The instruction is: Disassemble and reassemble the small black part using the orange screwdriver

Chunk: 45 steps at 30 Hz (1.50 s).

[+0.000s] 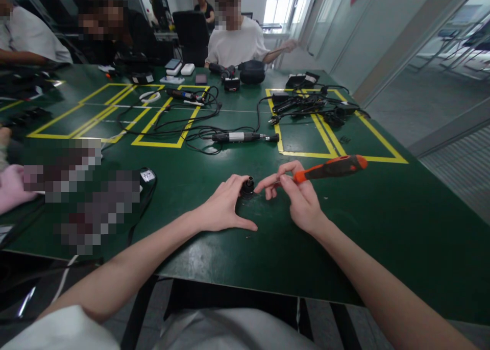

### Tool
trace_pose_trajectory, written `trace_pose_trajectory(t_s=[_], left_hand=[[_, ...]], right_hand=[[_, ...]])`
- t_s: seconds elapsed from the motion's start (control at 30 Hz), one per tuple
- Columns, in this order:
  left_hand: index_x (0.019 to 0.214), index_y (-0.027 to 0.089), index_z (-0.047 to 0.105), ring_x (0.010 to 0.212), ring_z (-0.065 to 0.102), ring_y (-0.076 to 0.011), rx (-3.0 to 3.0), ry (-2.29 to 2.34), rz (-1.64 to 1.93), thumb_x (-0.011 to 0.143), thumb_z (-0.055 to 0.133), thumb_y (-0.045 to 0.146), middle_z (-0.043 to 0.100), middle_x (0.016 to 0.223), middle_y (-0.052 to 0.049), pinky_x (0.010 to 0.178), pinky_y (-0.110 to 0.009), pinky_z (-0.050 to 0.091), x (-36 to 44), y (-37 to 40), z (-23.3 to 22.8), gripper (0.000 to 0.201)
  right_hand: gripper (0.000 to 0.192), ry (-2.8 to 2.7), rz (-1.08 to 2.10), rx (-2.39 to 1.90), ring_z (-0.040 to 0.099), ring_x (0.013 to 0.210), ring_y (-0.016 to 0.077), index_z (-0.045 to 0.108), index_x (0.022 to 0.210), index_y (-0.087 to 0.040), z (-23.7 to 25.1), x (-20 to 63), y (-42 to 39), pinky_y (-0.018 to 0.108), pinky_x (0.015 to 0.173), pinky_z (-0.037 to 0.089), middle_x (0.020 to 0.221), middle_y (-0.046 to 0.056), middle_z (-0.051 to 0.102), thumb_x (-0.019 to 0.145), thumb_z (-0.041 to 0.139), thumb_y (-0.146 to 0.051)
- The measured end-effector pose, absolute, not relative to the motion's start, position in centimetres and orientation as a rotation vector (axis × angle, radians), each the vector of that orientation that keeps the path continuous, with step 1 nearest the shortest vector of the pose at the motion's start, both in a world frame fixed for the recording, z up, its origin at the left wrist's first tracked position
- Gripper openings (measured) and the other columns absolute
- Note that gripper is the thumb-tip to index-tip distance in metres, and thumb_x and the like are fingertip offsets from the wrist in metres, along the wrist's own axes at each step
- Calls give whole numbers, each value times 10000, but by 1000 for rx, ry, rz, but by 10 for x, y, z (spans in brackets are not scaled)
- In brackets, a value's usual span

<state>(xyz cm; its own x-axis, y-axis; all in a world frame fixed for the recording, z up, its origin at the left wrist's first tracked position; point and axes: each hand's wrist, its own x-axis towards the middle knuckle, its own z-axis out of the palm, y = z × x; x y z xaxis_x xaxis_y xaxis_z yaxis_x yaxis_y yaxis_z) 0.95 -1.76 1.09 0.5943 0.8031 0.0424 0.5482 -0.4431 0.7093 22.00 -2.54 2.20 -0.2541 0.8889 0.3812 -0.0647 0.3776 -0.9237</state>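
Orange screwdriver (331, 168) in right hand (304, 199), black part (248, 186)

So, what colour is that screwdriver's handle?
Dark grey and orange; the handle shows in the head view.

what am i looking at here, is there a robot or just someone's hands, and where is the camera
There is no robot here: these are a person's own bare hands. The single picture comes from a camera worn on that person's head, looking forward and down, which is why the forearms reach in from the bottom.

The left hand has its fingers at a small black part on the green table, its thumb spread away. The right hand holds a screwdriver with an orange and dark handle.

Farther back lie a long tool with a silver band, a tangle of black cables and yellow tape marking out boxes. Other people sit beyond.
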Motion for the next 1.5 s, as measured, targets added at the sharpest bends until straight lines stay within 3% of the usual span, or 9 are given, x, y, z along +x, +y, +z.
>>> trace_pose_trajectory(t_s=[0.17, 0.27, 0.53, 0.7, 0.8, 0.93, 1.07, 1.3, 1.5], left_hand=[[1485, 194, 370, 1219, 562, -368, 2157, 946, 502, 537, 967, 589, 516, 1381, -175, 1044, -568, 480, 3, -12, 12, 1188], [1441, 174, 409, 1236, 547, -386, 2195, 998, 498, 527, 971, 586, 530, 1359, -179, 1051, -576, 468, 6, -13, 11, 1150], [1287, 182, 519, 1124, 587, -308, 2160, 1052, 548, 669, 932, 471, 570, 1270, -125, 997, -501, 491, 10, -13, 7, 797], [1207, 170, 564, 1003, 591, -248, 2140, 1081, 585, 806, 822, 336, 598, 1161, -93, 927, -436, 506, 13, -12, 7, 504], [1222, 173, 569, 953, 588, -216, 2125, 1050, 617, 844, 756, 269, 603, 1134, -81, 893, -397, 514, 13, -10, 6, 433], [1263, 169, 575, 932, 597, -192, 2075, 1037, 658, 848, 709, 204, 621, 1124, -75, 875, -366, 517, 11, -8, 4, 438], [1296, 166, 582, 884, 610, -172, 1990, 1021, 661, 845, 712, 204, 664, 1071, -62, 806, -324, 516, 10, -7, 7, 471], [1134, 152, 679, 739, 599, -132, 1918, 1028, 693, 784, 767, 213, 667, 848, -1, 707, -270, 484, 9, -3, 9, 366], [1244, 114, 650, 771, 682, -129, 1708, 810, 618, 773, 702, 160, 744, 888, -36, 781, -279, 532, -2, 11, 11, 476]], right_hand=[[275, -1544, 1043, -729, 617, 617, 162, 418, 952, -274, 16, 218, -24, 320, 630, 484, 805, 0, 795, 1073, 478, -514], [265, -1558, 1048, -719, 612, 614, 159, 428, 947, -273, 15, 217, -25, 320, 630, 484, 804, -3, 794, 1079, 476, -498], [241, -1617, 1040, -724, 615, 651, 164, 430, 956, -271, 15, 217, -26, 324, 651, 498, 815, 3, 765, 1099, 433, -464], [214, -1722, 838, -848, 592, 701, 145, 498, 962, -247, 12, 222, -21, 312, 648, 495, 994, 43, 669, 1091, 448, -410], [203, -1749, 742, -913, 550, 662, 137, 527, 908, -233, 14, 224, -19, 295, 610, 470, 870, 15, 585, 1065, 492, -357], [216, -1719, 860, -959, 518, 532, 118, 579, 814, -217, 21, 221, -21, 269, 518, 445, 668, -31, 553, 989, 617, -338], [229, -1705, 964, -954, 580, 529, 129, 665, 761, -204, 23, 215, -26, 266, 506, 484, 643, -15, 629, 924, 707, -360], [352, -1792, 642, -824, 572, 570, 132, 624, 725, -208, 21, 220, -26, 279, 560, 475, 668, 1, 618, 1041, 524, -325], [305, -1866, 504, -777, 580, 604, 142, 606, 741, -210, 22, 218, -26, 280, 585, 469, 679, -3, 609, 1034, 525, -243]])
